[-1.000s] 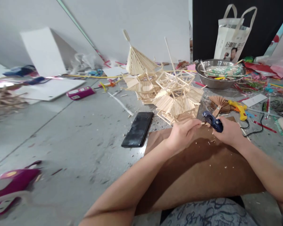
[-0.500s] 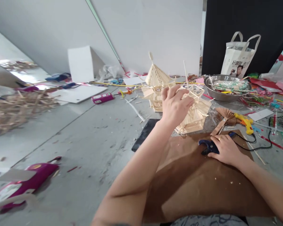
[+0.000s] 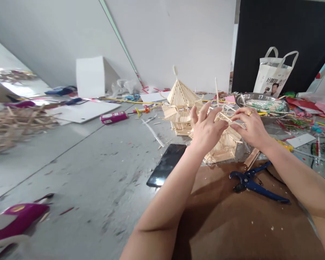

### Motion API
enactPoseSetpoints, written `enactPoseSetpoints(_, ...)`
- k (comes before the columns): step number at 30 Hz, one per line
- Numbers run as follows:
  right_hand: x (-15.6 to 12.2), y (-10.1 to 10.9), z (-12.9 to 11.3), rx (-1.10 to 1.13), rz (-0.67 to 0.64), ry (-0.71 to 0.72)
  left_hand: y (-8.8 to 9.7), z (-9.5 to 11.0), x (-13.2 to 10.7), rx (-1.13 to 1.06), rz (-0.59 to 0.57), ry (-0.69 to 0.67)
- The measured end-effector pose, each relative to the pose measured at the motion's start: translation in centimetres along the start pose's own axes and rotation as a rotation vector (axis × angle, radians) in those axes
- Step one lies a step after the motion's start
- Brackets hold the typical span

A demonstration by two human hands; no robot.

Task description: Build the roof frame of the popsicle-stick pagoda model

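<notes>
A pagoda model of thin wooden sticks [image 3: 224, 147] stands in front of me, its top an unroofed frame of sticks with one upright. My left hand [image 3: 208, 128] is at the near left of that frame, fingers curled over it, tips partly hidden. From the right, my right hand [image 3: 251, 126], with a ring, pinches at the frame's sticks; the exact stick is hard to make out. Behind and left rises a second stick pagoda with a pointed roof [image 3: 181, 93]. Blue-handled cutters [image 3: 249, 180] lie untouched on the brown board [image 3: 233, 224].
A black phone [image 3: 166, 165] lies left of the board. Further right are a yellow glue gun [image 3: 285, 145], a metal bowl [image 3: 276, 115] of sticks and a white bag [image 3: 273, 77]. Wood strips [image 3: 16, 124] and a magenta device [image 3: 21, 220] lie to the left.
My right hand has let go of the cutters and moved up and forward to the pagoda frame. My left hand stays at the frame. The view has tilted slightly upward.
</notes>
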State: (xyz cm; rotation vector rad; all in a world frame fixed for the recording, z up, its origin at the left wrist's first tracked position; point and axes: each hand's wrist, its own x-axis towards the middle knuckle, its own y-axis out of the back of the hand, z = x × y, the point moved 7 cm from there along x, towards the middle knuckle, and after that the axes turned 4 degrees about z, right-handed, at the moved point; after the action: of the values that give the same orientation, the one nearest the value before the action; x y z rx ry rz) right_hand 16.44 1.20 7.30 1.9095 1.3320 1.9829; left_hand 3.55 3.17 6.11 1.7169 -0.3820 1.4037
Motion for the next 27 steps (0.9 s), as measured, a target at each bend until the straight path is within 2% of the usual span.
enactPoseSetpoints(5, 0.4, -1.7, 0.7, 0.062, -0.038, -0.002, -0.2, -0.5, 0.0, -0.005, 0.027, 0.011)
enactPoseSetpoints(8, 0.4, -1.9, 0.7, 0.092, -0.042, 0.030, -0.1, -0.9, 0.0, -0.010, 0.028, 0.009)
enactPoseSetpoints(15, 0.5, -1.6, 1.3, 0.175, -0.010, 0.059, -0.2, -2.8, -0.2, -0.059, -0.060, 0.048)
enactPoseSetpoints(27, 0.3, -1.4, 1.0, 0.011, 0.023, 0.179, -0.8, -4.3, -0.8, -0.162, -0.072, 0.117)
